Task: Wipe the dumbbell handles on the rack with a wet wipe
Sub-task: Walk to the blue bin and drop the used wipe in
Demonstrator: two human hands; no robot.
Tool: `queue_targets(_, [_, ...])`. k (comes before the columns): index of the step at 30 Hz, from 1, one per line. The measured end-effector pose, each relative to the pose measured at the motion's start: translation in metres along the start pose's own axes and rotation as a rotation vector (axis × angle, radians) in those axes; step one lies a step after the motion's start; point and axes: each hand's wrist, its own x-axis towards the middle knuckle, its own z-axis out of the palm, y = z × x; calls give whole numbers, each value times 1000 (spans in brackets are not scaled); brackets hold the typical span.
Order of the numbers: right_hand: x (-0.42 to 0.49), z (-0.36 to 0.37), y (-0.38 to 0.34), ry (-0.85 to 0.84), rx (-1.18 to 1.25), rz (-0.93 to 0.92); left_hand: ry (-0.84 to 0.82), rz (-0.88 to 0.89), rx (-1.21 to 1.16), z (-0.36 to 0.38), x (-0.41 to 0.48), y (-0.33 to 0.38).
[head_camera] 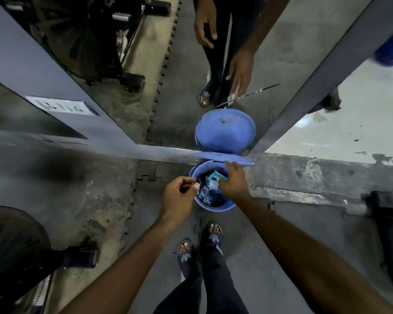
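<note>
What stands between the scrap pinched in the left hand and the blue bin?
Nothing visible. The left hand holds the scrap at the rim of the bin, and the lid is up. The right hand covers only the right side of the opening.

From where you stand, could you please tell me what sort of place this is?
Probably a gym: interlocking mats on the floor, a wall mirror reaching down to it, and a black floor fan.
</note>
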Motion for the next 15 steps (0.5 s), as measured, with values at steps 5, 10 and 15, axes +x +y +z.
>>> queue_targets(5, [37,24,11,-12,-281,-23,20,-59,-17,14,37,-26])
queue_targets(10, [46,34,22,-15,-365,-43,32,-76,-5,17,51,-36])
queue_targets(15, [32,29,26,-37,-275,-45,38,-86,-5,11,43,-34])
